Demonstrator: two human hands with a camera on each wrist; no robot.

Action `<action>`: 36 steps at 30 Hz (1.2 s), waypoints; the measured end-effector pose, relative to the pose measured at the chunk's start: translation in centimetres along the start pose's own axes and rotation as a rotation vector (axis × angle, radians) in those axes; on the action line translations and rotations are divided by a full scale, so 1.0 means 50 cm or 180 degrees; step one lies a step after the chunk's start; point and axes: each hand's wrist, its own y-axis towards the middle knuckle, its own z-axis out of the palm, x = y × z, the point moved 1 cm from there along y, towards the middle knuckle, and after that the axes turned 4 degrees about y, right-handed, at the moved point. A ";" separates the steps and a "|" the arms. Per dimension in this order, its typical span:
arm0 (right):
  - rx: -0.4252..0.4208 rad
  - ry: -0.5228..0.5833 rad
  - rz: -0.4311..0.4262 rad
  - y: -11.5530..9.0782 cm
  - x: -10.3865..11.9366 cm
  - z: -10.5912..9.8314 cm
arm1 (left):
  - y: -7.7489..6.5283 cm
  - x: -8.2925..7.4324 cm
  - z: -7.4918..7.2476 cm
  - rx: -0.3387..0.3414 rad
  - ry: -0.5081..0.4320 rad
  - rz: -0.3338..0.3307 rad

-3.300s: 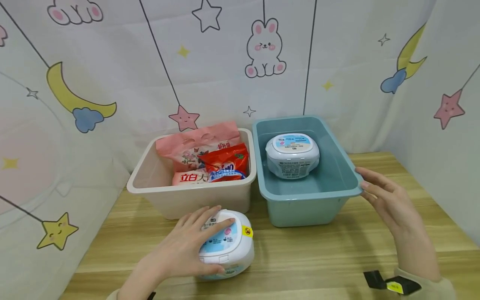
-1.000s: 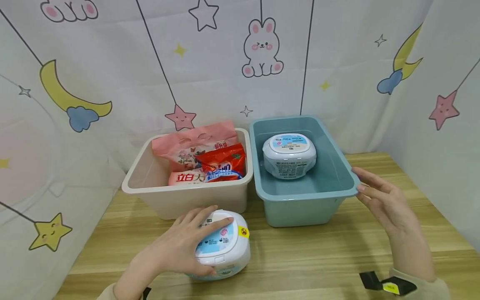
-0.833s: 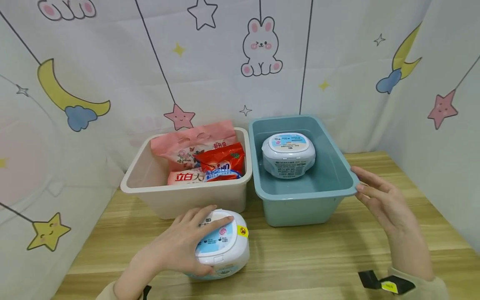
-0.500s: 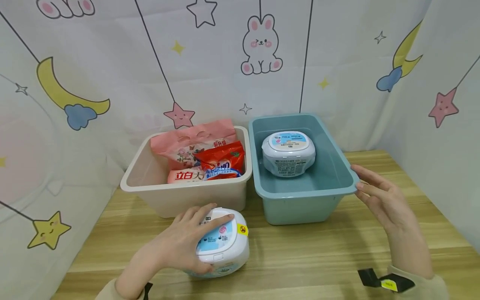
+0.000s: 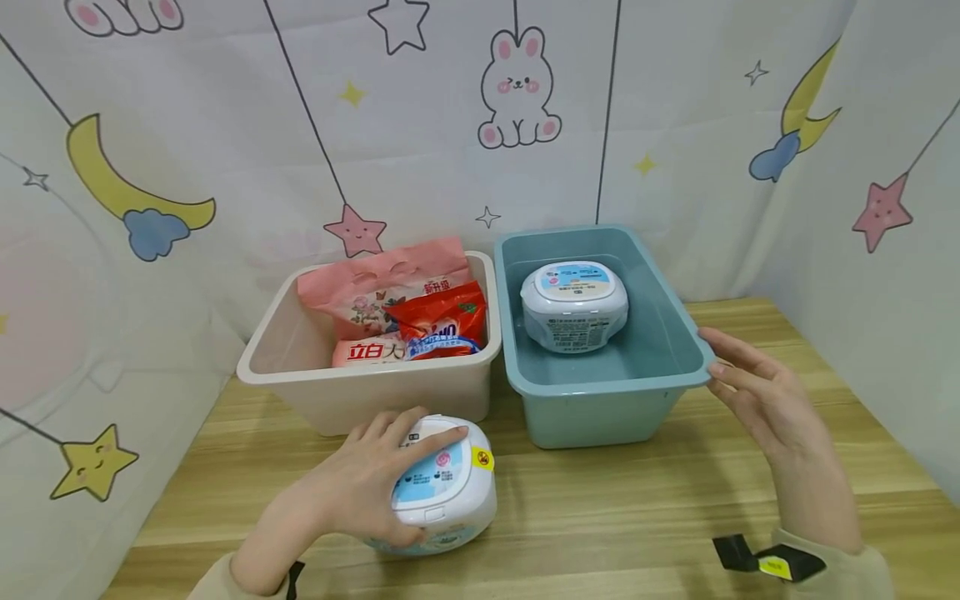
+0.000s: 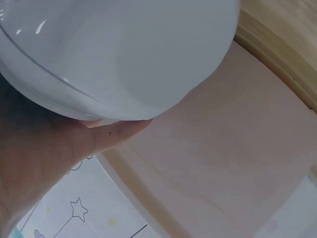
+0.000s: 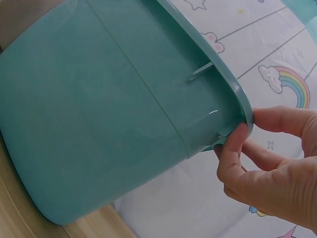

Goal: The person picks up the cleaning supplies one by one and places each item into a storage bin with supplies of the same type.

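My left hand [image 5: 367, 483] grips a white plastic tub [image 5: 480, 504] on the wooden table, fingers across its blue-and-white lid and thumb on the near side. A yellow sticker crosses the lid's right edge. The left wrist view has the tub's white wall [image 6: 148, 54] close up, with fingertips along its edge. At the teal bin [image 5: 600, 417], my right hand [image 5: 772, 408] pinches the front right corner of the rim, thumb and fingers on either side in the right wrist view. A second, similar tub [image 5: 573, 308] stands upright inside this bin.
Left of the teal bin is a cream bin [image 5: 375, 392] close beside it. It contains a pink bag [image 5: 375, 287], a red bag [image 5: 446, 321] and a pink-and-white pack [image 5: 367, 350]. A patterned curtain [image 5: 420, 150] hangs behind the table [image 5: 600, 525].
The head view has drifted slightly, shifting the whole scene a little left and up. Both hands keep the same hold on the tub and on the bin's rim.
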 end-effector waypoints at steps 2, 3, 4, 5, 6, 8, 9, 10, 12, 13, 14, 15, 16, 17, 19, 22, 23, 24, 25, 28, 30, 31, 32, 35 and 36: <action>-0.0018 -0.0018 0.0002 0.000 0.000 0.000 | 0.000 0.000 0.000 -0.0004 -0.0010 0.0004; -0.0017 -0.0002 0.0003 0.000 -0.001 0.000 | 0.001 -0.001 0.001 -0.0001 -0.0028 0.0001; -0.0017 0.0004 0.0003 -0.001 -0.001 -0.001 | 0.001 -0.001 0.001 0.0005 -0.0045 0.0000; -0.0011 0.0018 0.0001 -0.001 -0.001 -0.001 | 0.001 -0.001 0.002 0.0008 -0.0060 0.0003; -0.0003 0.0027 0.0000 -0.001 -0.002 -0.002 | 0.001 -0.001 0.003 0.0015 -0.0075 0.0006; 0.0016 0.0063 0.0006 -0.002 -0.003 -0.003 | 0.000 -0.001 0.003 0.0025 -0.0097 0.0011; 0.0022 0.0078 0.0009 -0.002 -0.003 -0.003 | 0.000 -0.001 0.004 0.0029 -0.0101 0.0011; 0.0017 0.0075 0.0010 -0.003 -0.003 -0.003 | 0.000 0.000 0.004 0.0029 -0.0095 0.0016; 0.0004 0.0080 0.0015 -0.003 -0.004 -0.004 | 0.001 0.000 0.004 0.0020 -0.0081 0.0022; -0.0007 0.0084 0.0016 -0.003 -0.003 -0.004 | 0.001 -0.001 0.004 0.0016 -0.0074 0.0026; -0.0019 0.0065 0.0012 -0.003 -0.003 -0.004 | 0.002 -0.001 0.004 0.0010 -0.0062 0.0030; -0.0021 0.0065 0.0009 -0.003 -0.003 -0.004 | 0.002 -0.001 0.004 0.0003 -0.0046 0.0034; -0.0022 0.0069 0.0006 -0.003 -0.003 -0.004 | 0.002 -0.001 0.003 -0.0006 -0.0031 0.0039; -0.0017 0.0075 0.0006 -0.002 -0.003 -0.004 | 0.003 -0.001 0.002 -0.0012 -0.0015 0.0041; 0.0002 0.0079 -0.0001 -0.002 -0.003 -0.005 | 0.003 -0.002 0.001 -0.0025 0.0014 0.0050; 0.0031 0.0108 -0.0003 -0.002 -0.004 -0.006 | 0.003 -0.002 -0.001 -0.0044 0.0041 0.0059; 0.0035 0.0105 -0.0002 -0.002 -0.005 -0.006 | 0.002 -0.002 -0.001 -0.0051 0.0053 0.0064; 0.0033 0.0101 0.0001 -0.002 -0.005 -0.006 | 0.002 -0.002 -0.001 -0.0058 0.0059 0.0070; 0.0029 0.0098 0.0004 -0.002 -0.005 -0.007 | 0.002 -0.002 -0.001 -0.0063 0.0062 0.0072; 0.0020 0.0083 0.0009 -0.002 -0.005 -0.007 | 0.002 -0.002 0.000 -0.0071 0.0064 0.0076; 0.0015 0.0072 0.0008 -0.002 -0.005 -0.007 | 0.002 -0.002 0.001 -0.0085 0.0071 0.0087; 0.0016 0.0064 0.0004 -0.002 -0.005 -0.007 | 0.002 -0.002 0.001 -0.0090 0.0069 0.0091; 0.0016 0.0056 0.0002 -0.002 -0.005 -0.007 | 0.002 -0.002 0.001 -0.0100 0.0071 0.0100; 0.0012 0.0032 -0.0005 -0.002 -0.005 -0.007 | 0.002 -0.003 0.000 -0.0128 0.0066 0.0123; 0.0010 0.0029 -0.0004 -0.002 -0.005 -0.007 | 0.002 -0.004 0.000 -0.0128 0.0058 0.0127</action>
